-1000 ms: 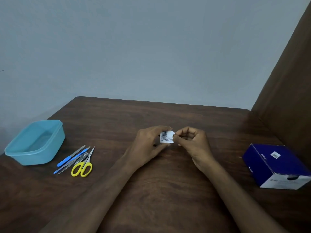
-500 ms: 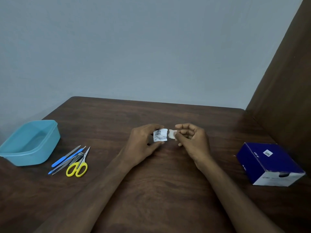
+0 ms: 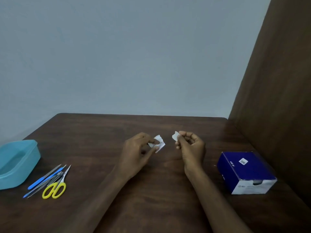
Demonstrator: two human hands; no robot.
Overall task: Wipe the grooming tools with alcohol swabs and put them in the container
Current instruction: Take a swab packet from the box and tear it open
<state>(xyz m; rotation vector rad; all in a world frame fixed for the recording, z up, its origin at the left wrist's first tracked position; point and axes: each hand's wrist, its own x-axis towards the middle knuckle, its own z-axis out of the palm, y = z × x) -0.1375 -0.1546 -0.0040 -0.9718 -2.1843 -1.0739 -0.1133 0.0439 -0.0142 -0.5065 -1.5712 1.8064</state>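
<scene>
Grooming tools (image 3: 48, 179) are lying in a tight bundle on the worktop (image 3: 151, 190) at the near left, just beside the blue container (image 3: 17, 163), and none of them is being handled at this point. You are holding your left hand (image 3: 136, 153) and right hand (image 3: 191, 147) apart above the middle of the worktop: the left fingers (image 3: 152, 142) are pinched together on the torn wrapper (image 3: 159, 142), and the right fingers (image 3: 180, 137) are clamped on a small white swab (image 3: 175, 136). By the look of it you are finishing the unwrapping step, with the wiping not yet begun. Next you are probably needing to free the left hand by setting the wrapper down, then reaching left for one tool from the bundle; the yellow-handled scissors (image 3: 54, 188) are lying at its near right edge and touching the slim blue-handled pieces, so lifting one cleanly is asking for a careful pick. The container is sitting open with no lid in view, and as far as its visible inside shows, nothing is resting in it, though its left part is running out of view. A dark blue box (image 3: 245, 172) is sitting at the right, well apart from the tools; its contents are not showing.
</scene>
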